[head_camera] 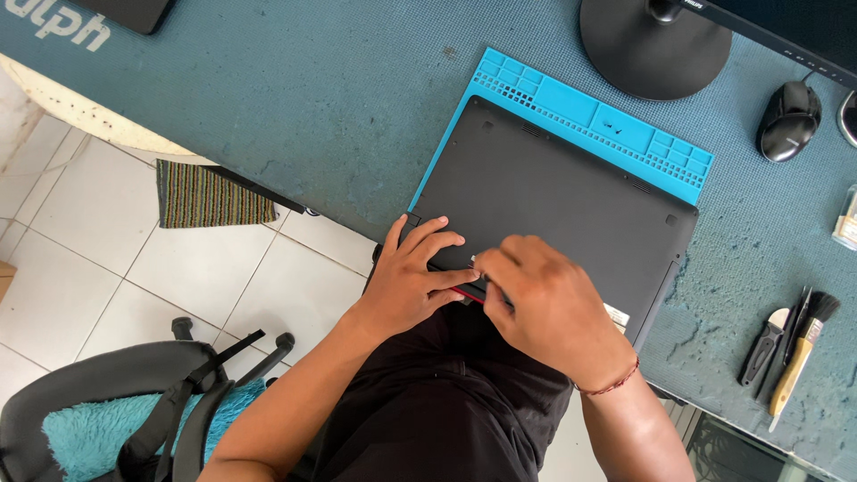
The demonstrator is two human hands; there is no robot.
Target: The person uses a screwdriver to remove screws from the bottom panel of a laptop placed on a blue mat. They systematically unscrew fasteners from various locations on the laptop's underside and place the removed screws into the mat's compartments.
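The left hand point(412, 272) lies flat, fingers spread, on the near edge of the upturned black laptop point(558, 201); the right hand point(546, 303) pinches a small red-edged piece point(464, 293) there; the laptop rests on a blue mat point(616, 120), desk edge.

A single head-worn camera looks steeply down from above the seated person, close over the worn blue-green desk mat point(312, 98). It takes in both forearms, the lap, and the white tiled floor point(107, 232) at the left.
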